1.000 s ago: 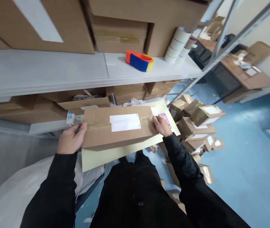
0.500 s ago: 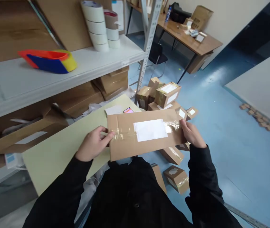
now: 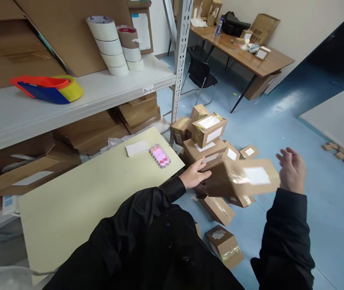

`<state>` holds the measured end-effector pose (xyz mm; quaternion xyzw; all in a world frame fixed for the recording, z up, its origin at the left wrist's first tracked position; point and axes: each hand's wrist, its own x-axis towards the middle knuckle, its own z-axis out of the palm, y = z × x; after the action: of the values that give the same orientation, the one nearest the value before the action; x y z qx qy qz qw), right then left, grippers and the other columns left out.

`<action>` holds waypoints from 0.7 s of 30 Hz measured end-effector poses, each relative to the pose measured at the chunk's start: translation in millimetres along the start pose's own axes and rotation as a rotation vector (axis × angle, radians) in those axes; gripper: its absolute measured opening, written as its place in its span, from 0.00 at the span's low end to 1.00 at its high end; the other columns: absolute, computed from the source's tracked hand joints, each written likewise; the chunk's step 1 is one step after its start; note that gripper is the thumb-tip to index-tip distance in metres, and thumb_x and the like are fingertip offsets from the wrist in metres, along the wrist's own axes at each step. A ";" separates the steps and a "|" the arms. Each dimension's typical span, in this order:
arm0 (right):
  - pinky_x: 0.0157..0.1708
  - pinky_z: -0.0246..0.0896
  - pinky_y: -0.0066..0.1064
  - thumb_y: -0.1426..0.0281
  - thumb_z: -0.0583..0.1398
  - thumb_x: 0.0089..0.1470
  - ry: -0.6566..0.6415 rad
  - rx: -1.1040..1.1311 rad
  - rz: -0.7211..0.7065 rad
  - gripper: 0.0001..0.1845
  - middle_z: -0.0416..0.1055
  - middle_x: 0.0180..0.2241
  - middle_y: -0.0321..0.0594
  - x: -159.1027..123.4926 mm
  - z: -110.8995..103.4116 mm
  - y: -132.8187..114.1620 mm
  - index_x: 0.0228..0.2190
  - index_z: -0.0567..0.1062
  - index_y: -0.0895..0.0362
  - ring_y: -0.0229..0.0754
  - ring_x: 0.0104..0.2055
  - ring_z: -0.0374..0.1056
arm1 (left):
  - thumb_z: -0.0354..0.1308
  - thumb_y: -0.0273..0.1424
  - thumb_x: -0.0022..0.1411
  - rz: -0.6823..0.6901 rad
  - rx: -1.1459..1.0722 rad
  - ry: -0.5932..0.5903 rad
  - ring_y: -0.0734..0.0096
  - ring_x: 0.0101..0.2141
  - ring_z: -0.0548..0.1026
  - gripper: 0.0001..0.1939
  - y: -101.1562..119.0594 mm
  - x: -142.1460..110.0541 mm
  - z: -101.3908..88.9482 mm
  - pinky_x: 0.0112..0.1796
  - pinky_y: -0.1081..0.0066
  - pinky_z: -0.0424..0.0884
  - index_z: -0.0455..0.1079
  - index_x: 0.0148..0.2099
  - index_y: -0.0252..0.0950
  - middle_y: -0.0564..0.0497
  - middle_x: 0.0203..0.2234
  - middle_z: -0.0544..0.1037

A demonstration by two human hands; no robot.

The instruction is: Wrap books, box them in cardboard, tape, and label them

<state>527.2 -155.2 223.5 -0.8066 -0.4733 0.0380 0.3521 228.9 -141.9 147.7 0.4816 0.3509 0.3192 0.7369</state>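
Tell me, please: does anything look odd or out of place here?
Yes: boxes beside the board lie jumbled at mixed angles, and a blurred box appears airborne between the left hand and right hand.

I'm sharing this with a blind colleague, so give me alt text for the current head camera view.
A motion-blurred, labelled cardboard box shows between a person's open left hand and open right hand, in front of heaped boxes on a blue floor. At picture left, a pale yellow tabletop stands beside shelving holding rolls of tape.
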 end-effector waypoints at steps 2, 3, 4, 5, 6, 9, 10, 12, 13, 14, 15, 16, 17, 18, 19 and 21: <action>0.47 0.65 0.37 0.60 0.46 0.63 -0.120 0.292 -0.081 0.25 0.65 0.53 0.59 -4.2 19.8 -15.3 0.56 0.59 0.60 0.43 0.45 0.71 | 0.63 0.36 0.53 0.007 0.016 0.067 0.50 0.60 0.59 0.44 -0.3 -5.7 -21.2 0.53 0.53 0.65 0.47 0.66 0.32 0.28 0.60 0.59; 0.47 0.66 0.42 0.58 0.49 0.61 -0.210 0.433 -0.131 0.26 0.66 0.53 0.57 -10.2 32.7 -26.5 0.56 0.60 0.58 0.45 0.44 0.72 | 0.64 0.36 0.52 0.014 0.028 0.126 0.50 0.59 0.61 0.44 0.2 -10.8 -34.7 0.53 0.53 0.65 0.48 0.66 0.31 0.28 0.58 0.62; 0.46 0.67 0.45 0.57 0.52 0.59 -0.307 0.522 -0.181 0.26 0.67 0.52 0.55 -18.6 47.3 -40.0 0.55 0.61 0.57 0.46 0.43 0.73 | 0.64 0.37 0.52 0.027 0.043 0.197 0.51 0.58 0.63 0.44 1.2 -17.4 -49.1 0.53 0.54 0.65 0.49 0.65 0.31 0.29 0.57 0.64; 0.44 0.68 0.46 0.57 0.54 0.57 -0.396 0.578 -0.229 0.26 0.68 0.51 0.53 -29.2 63.4 -55.4 0.55 0.62 0.55 0.46 0.42 0.73 | 0.64 0.37 0.52 0.046 0.061 0.276 0.53 0.56 0.66 0.43 2.7 -25.5 -63.9 0.53 0.55 0.66 0.49 0.65 0.31 0.30 0.55 0.66; 0.43 0.69 0.45 0.58 0.56 0.56 -0.476 0.627 -0.273 0.27 0.69 0.51 0.52 -41.7 80.7 -72.0 0.54 0.62 0.54 0.46 0.42 0.73 | 0.63 0.37 0.53 0.070 0.082 0.358 0.54 0.54 0.69 0.42 4.4 -35.4 -78.4 0.52 0.56 0.66 0.50 0.65 0.32 0.32 0.54 0.68; 0.38 0.71 0.40 0.60 0.58 0.55 -0.691 0.720 -0.386 0.29 0.70 0.50 0.51 -87.1 133.8 -124.3 0.56 0.59 0.53 0.44 0.38 0.74 | 0.61 0.38 0.55 0.131 0.182 0.608 0.59 0.47 0.75 0.37 9.2 -76.1 -117.3 0.49 0.57 0.69 0.53 0.64 0.36 0.36 0.52 0.70; 0.35 0.71 0.38 0.60 0.58 0.55 -0.755 0.720 -0.429 0.29 0.71 0.49 0.51 -103.5 150.3 -141.1 0.57 0.59 0.53 0.44 0.37 0.74 | 0.61 0.38 0.55 0.142 0.216 0.695 0.60 0.45 0.76 0.35 9.5 -92.9 -128.0 0.48 0.58 0.70 0.55 0.62 0.36 0.37 0.52 0.71; 0.25 0.69 0.31 0.60 0.57 0.55 -0.894 0.690 -0.531 0.29 0.71 0.48 0.51 -136.3 179.0 -172.7 0.56 0.60 0.54 0.43 0.35 0.74 | 0.60 0.38 0.56 0.148 0.266 0.862 0.62 0.43 0.76 0.30 7.1 -130.1 -145.5 0.47 0.60 0.71 0.60 0.59 0.34 0.38 0.49 0.73; 0.19 0.65 0.28 0.60 0.57 0.55 -0.964 0.673 -0.585 0.28 0.72 0.48 0.51 -152.1 190.7 -187.4 0.56 0.60 0.54 0.43 0.35 0.74 | 0.60 0.37 0.56 0.145 0.279 0.944 0.63 0.43 0.76 0.27 4.0 -149.9 -152.1 0.47 0.61 0.71 0.63 0.56 0.34 0.38 0.48 0.74; 0.15 0.61 0.25 0.60 0.57 0.56 -1.035 0.660 -0.638 0.28 0.72 0.48 0.51 -167.4 200.4 -201.5 0.56 0.61 0.54 0.43 0.35 0.73 | 0.60 0.37 0.55 0.137 0.284 1.025 0.63 0.42 0.77 0.25 -0.3 -170.1 -157.2 0.46 0.62 0.71 0.64 0.54 0.34 0.38 0.46 0.75; 0.12 0.57 0.23 0.60 0.56 0.56 -1.100 0.654 -0.690 0.27 0.72 0.47 0.50 -182.3 208.2 -214.8 0.55 0.62 0.54 0.43 0.34 0.73 | 0.60 0.37 0.55 0.126 0.285 1.105 0.64 0.42 0.77 0.24 -5.7 -190.5 -160.9 0.46 0.62 0.71 0.66 0.53 0.34 0.39 0.45 0.76; 0.11 0.54 0.23 0.61 0.56 0.56 -1.157 0.652 -0.739 0.26 0.72 0.47 0.50 -196.7 214.3 -227.5 0.55 0.62 0.55 0.43 0.34 0.73 | 0.60 0.36 0.55 0.115 0.282 1.187 0.64 0.41 0.77 0.23 -12.0 -211.1 -163.2 0.45 0.63 0.71 0.66 0.52 0.34 0.40 0.45 0.76; 0.11 0.55 0.23 0.61 0.56 0.56 -1.209 0.652 -0.789 0.26 0.73 0.46 0.49 -211.0 218.9 -239.5 0.54 0.63 0.55 0.42 0.34 0.73 | 0.60 0.36 0.54 0.103 0.275 1.268 0.64 0.41 0.77 0.22 -19.1 -231.6 -164.4 0.45 0.63 0.71 0.67 0.51 0.34 0.40 0.44 0.77; 0.12 0.56 0.23 0.61 0.56 0.56 -1.255 0.649 -0.841 0.25 0.74 0.45 0.48 -225.4 222.4 -250.9 0.54 0.64 0.55 0.42 0.34 0.73 | 0.59 0.36 0.54 0.092 0.262 1.347 0.65 0.40 0.77 0.21 -26.8 -252.2 -164.7 0.44 0.63 0.71 0.67 0.50 0.34 0.41 0.43 0.77; 0.13 0.58 0.23 0.61 0.56 0.56 -1.297 0.645 -0.892 0.24 0.74 0.44 0.48 -240.1 224.9 -261.6 0.53 0.64 0.55 0.42 0.34 0.73 | 0.59 0.36 0.54 0.081 0.245 1.426 0.65 0.39 0.77 0.21 -34.9 -273.0 -164.2 0.43 0.63 0.71 0.67 0.50 0.34 0.41 0.42 0.77; 0.14 0.61 0.24 0.62 0.56 0.56 -1.378 0.639 -0.990 0.23 0.75 0.43 0.47 -272.1 228.2 -280.9 0.52 0.65 0.55 0.41 0.34 0.73 | 0.58 0.37 0.54 0.056 0.203 1.582 0.64 0.39 0.77 0.21 -52.2 -315.5 -161.4 0.42 0.64 0.72 0.67 0.49 0.33 0.40 0.41 0.78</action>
<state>80.8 -163.4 148.3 -0.1731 -0.8388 0.4861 0.1738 -70.8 -335.9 118.3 0.1855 0.7848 0.5513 0.2137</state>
